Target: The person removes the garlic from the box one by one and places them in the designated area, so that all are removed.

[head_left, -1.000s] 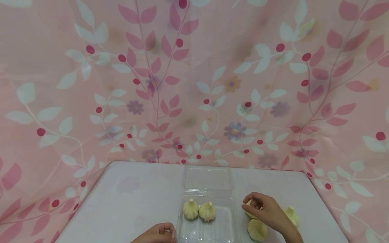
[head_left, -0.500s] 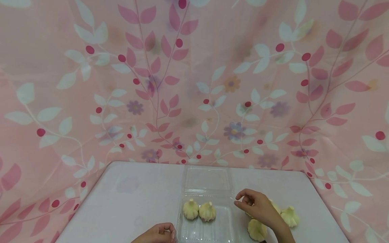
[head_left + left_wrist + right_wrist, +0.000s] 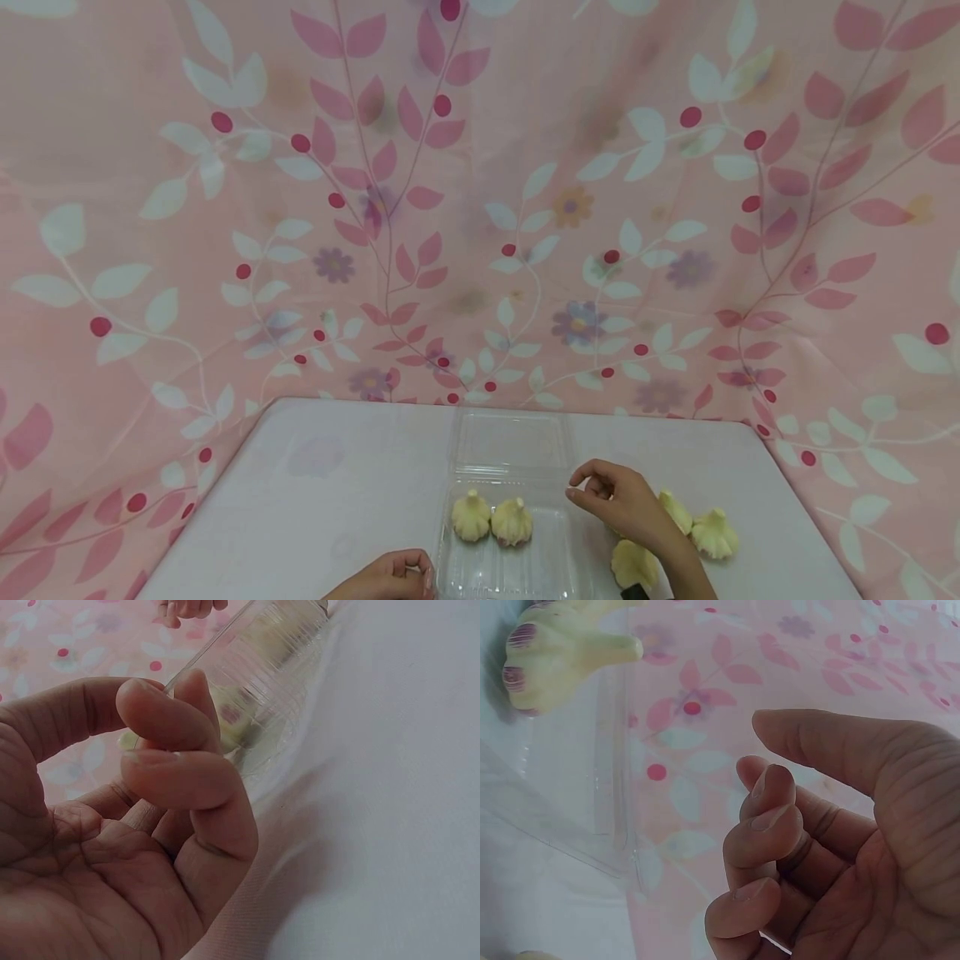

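Note:
Two pale garlic bulbs (image 3: pixel 512 523) sit side by side in the left rear part of a clear plastic clamshell box (image 3: pixel 551 562), whose lid (image 3: pixel 513 442) lies folded back. My right hand (image 3: pixel 618 500) hovers beside the box's right rim, fingers loosely bent and holding nothing; the right wrist view shows a gap between thumb and fingers. Close against the box's left rim is my left hand (image 3: pixel 393 575), its fingers (image 3: pixel 187 780) loosely curled with nothing gripped. More garlic bulbs (image 3: pixel 715 534) lie on the table under and behind the right forearm, one partly hidden by the hand.
A white-covered table (image 3: pixel 352 467) carries everything. Behind it hangs a pink floral cloth (image 3: pixel 480 208), which meets the table's back edge. A small black object (image 3: pixel 634 592) shows at the right wrist, overlapping the nearest loose bulb.
My right hand has moved left from over the loose garlic bulbs toward the box's right rim, uncovering more of the bulbs behind. The left hand and the two boxed bulbs stay put.

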